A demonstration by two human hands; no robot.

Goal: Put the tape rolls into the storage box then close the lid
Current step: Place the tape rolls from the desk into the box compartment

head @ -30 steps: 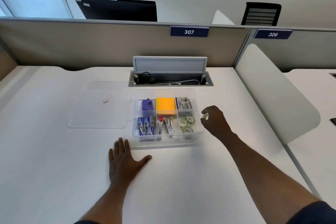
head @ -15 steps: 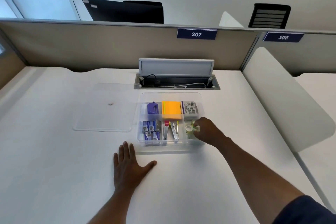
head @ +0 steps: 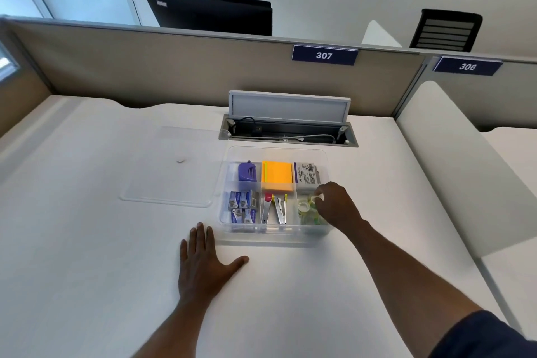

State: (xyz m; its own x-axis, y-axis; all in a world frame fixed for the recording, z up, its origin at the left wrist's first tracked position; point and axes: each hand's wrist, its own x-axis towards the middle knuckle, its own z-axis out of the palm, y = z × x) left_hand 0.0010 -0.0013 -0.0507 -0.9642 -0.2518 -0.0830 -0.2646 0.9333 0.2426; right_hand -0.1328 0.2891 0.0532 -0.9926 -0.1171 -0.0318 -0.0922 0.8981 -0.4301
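A clear plastic storage box (head: pixel 225 213) with several compartments sits open on the white desk. Its front right compartment holds small clear tape rolls (head: pixel 304 207). My right hand (head: pixel 334 206) reaches into that compartment, fingers pinched on one tape roll (head: pixel 314 198) just above the others. Flat on the desk, palm down, my left hand (head: pixel 203 261) rests just in front of the box's left corner. The clear lid (head: pixel 171 167) lies flat on the desk to the left of the box.
The other compartments hold a purple item (head: pixel 247 171), orange sticky notes (head: pixel 277 176), staple boxes (head: pixel 242 206), staple removers (head: pixel 274 209) and a labelled packet (head: pixel 306 174). An open cable hatch (head: pixel 287 131) lies behind the box. A white divider (head: pixel 453 160) stands at the right.
My right hand carried a tape roll from beside the box's right wall into the front right compartment. The left hand has stayed flat on the desk.
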